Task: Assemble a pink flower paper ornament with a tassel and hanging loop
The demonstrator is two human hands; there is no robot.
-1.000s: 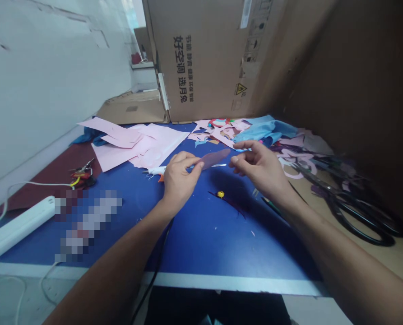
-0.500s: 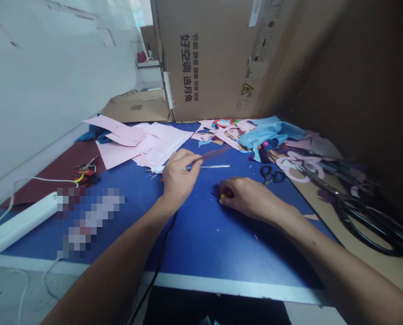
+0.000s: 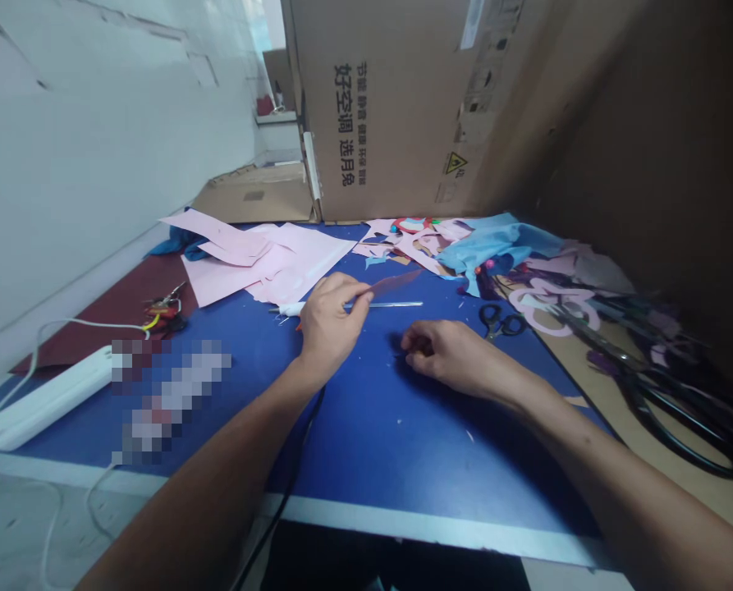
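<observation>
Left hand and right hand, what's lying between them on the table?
Nothing: in the head view, only bare blue tabletop shows between the left hand and the right hand.

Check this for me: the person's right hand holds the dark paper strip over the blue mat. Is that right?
No, the hand is wrong: the left hand, not the right hand, holds the dark paper strip over the blue mat, as the head view shows.
</observation>
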